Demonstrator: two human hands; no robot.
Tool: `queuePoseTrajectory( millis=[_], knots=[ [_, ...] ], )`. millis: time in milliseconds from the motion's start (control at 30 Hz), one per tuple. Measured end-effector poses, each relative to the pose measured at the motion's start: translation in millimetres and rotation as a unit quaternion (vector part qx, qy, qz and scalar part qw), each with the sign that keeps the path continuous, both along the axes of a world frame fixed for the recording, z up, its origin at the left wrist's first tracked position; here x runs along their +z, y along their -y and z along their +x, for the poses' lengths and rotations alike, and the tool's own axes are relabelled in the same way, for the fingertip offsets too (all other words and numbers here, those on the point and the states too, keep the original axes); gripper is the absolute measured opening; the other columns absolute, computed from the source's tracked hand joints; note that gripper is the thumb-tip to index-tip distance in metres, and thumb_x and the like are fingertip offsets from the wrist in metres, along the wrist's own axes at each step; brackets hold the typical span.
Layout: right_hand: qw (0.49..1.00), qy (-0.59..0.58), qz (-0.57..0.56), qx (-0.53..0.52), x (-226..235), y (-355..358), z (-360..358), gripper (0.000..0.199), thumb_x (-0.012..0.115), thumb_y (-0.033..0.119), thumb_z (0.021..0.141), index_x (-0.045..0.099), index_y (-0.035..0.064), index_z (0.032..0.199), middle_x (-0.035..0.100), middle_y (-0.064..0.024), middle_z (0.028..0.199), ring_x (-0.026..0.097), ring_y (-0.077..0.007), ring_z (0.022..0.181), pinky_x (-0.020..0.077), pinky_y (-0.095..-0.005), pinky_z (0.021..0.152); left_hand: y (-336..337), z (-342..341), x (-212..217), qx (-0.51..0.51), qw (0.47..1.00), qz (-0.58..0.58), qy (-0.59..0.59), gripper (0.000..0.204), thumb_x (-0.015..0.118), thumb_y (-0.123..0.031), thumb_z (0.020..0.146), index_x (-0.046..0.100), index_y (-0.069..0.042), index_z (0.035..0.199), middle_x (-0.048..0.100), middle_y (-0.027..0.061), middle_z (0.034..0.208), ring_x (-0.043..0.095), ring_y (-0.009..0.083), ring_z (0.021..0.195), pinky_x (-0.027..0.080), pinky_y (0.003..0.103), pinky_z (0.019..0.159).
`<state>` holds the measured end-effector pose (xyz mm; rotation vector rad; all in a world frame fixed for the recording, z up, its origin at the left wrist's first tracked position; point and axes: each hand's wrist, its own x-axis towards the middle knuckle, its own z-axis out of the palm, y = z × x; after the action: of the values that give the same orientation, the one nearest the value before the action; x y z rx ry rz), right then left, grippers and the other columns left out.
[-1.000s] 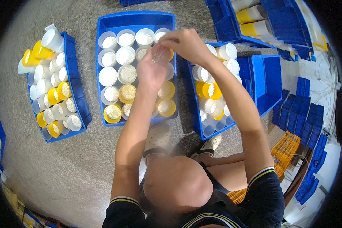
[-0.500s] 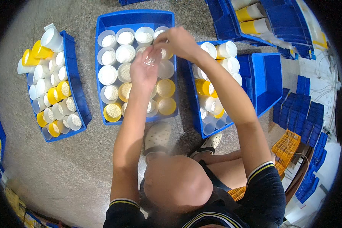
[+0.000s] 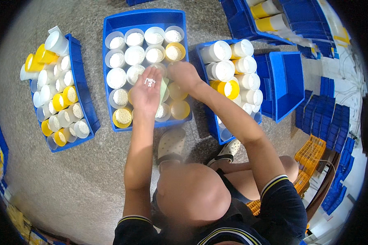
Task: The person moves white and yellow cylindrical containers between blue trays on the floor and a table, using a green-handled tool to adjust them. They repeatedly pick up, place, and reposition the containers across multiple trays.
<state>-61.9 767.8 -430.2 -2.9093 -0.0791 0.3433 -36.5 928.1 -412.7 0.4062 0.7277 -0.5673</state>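
My left hand is palm up with flat fingers over the blue crate in the middle. Small white pellets lie in a loose cluster on it. Beside its right edge a pale green strip shows; I cannot tell what it is. My right hand is closed over the right side of that crate, its fingertips by a translucent cup; whatever they grip is hidden. Rows of cups filled with white pellets surround both hands, among them a white cup and a yellow cup.
A blue crate of tilted cups stands left, another blue crate of stacked cups right. Beyond it is a blue bin without cups. Blue crates and orange crates stand farther right. My shoes are close to the middle crate.
Both hands have come nearer to me, and the left has moved slightly left. My right hand has left the back rows. The pellets are now plainer on the left palm, and the green strip shows.
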Motion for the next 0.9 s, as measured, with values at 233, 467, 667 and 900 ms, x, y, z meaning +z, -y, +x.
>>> queuePoseTrajectory(
  millis=[233, 467, 667, 900],
  knots=[
    [0.995, 0.054, 0.085, 0.016, 5, 17, -9, 0.012, 0.058, 0.003, 0.079, 0.068, 0.0055, 0.083, 0.070, -0.0162, 0.089, 0.069, -0.0345, 0.078, 0.0561, -0.0422, 0.066, -24, -13, -4, 0.024, 1.000, 0.001, -0.004, 0.038, 0.038, -0.023, 0.106, 0.046, 0.009, 0.125, 0.051, 0.0188, 0.124, 0.051, 0.0295, 0.119, 0.041, 0.041, 0.108],
    [0.985, 0.125, 0.111, -0.045, 35, -2, -33, 0.016, 0.067, 0.020, 0.083, 0.068, 0.0060, 0.093, 0.067, -0.0130, 0.091, 0.068, -0.0321, 0.082, 0.0547, -0.0409, 0.065, -48, -30, -11, 0.053, 0.998, -0.024, 0.003, 0.030, 0.047, -0.016, 0.103, 0.054, 0.009, 0.118, 0.060, 0.0188, 0.117, 0.057, 0.0289, 0.115, 0.047, 0.041, 0.105],
    [0.981, 0.188, 0.043, -0.001, 28, -49, -51, 0.041, 0.070, 0.029, 0.081, 0.064, 0.0068, 0.115, 0.061, -0.0094, 0.118, 0.057, -0.0244, 0.103, 0.0472, -0.0386, 0.085, -69, -49, -20, 0.059, 0.998, -0.025, -0.011, 0.030, 0.053, -0.018, 0.101, 0.055, 0.007, 0.117, 0.060, 0.0166, 0.114, 0.059, 0.0266, 0.110, 0.049, 0.039, 0.101],
    [0.990, 0.122, 0.059, 0.025, 24, -85, -87, 0.054, 0.064, 0.034, 0.085, 0.058, -0.0011, 0.126, 0.054, -0.0113, 0.132, 0.049, -0.0234, 0.121, 0.0388, -0.0412, 0.096, -92, -68, -20, 0.087, 0.995, -0.054, -0.003, 0.034, 0.051, -0.020, 0.102, 0.052, 0.007, 0.122, 0.060, 0.0170, 0.119, 0.058, 0.0282, 0.113, 0.048, 0.041, 0.103]
  ],
)
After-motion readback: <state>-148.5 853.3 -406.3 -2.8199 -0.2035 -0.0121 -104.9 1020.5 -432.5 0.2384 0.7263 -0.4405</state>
